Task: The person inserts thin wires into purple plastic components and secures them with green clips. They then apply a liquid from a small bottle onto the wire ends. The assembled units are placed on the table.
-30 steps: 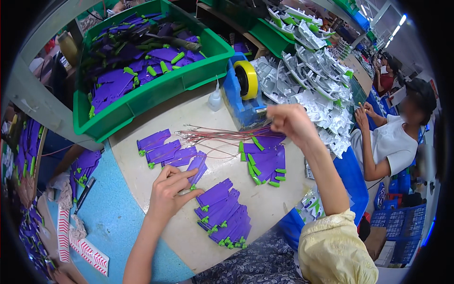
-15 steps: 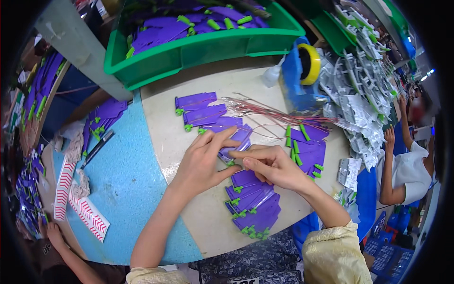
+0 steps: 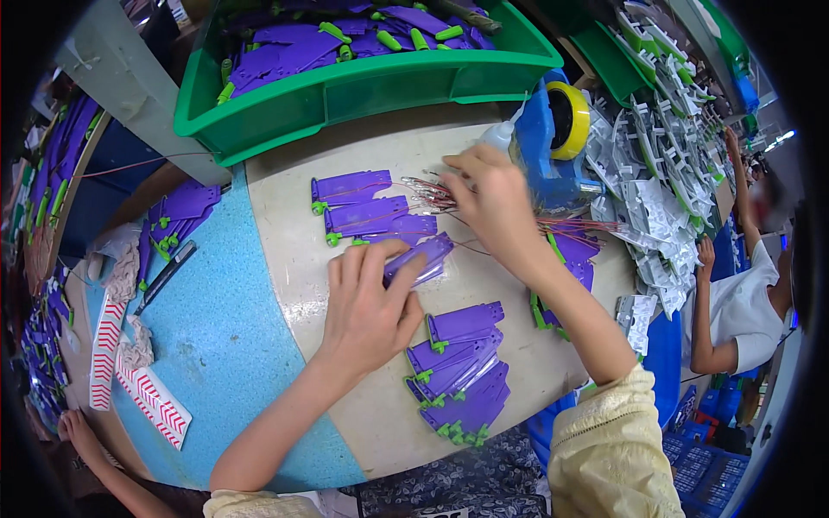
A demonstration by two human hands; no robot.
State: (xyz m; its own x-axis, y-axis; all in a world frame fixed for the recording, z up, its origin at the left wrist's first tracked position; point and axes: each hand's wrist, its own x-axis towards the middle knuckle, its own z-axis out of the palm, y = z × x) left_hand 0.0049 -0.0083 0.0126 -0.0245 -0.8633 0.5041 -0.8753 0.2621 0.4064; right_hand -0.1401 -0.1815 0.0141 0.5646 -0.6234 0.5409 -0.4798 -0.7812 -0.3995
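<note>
Left hand curled on a purple piece, right hand at the wire ends

At the far left of the blue part of the surface (image 3: pixel 216 345) lie paper strips with red chevrons (image 3: pixel 104 354), then a dark pen (image 3: pixel 167 278), near more purple parts. A green bin (image 3: pixel 371 95) of purple and green parts stands along the back. In front of it, a short row of purple plates (image 3: pixel 350 185) with green ends lies on the pale part of the surface, thin wires running over them.

The left hand (image 3: pixel 367 311) is half closed, its fingers bent over a purple piece (image 3: pixel 429 262) at the near end of that row and holding it there, with index finger and thumb apart. Just to the right and nearer the person, a fanned stack (image 3: pixel 466 375) of like plates lies untouched.

The right hand (image 3: pixel 494 200) is loosely curled above the wires (image 3: pixel 574 226), fingertips close to their metal ends; whether it grips one cannot be told. Behind it is a small bottle (image 3: pixel 498 134); farther right, a blue dispenser (image 3: pixel 537 129) with yellow tape (image 3: pixel 581 121) and a heap of pale grey parts (image 3: pixel 643 190).
</note>
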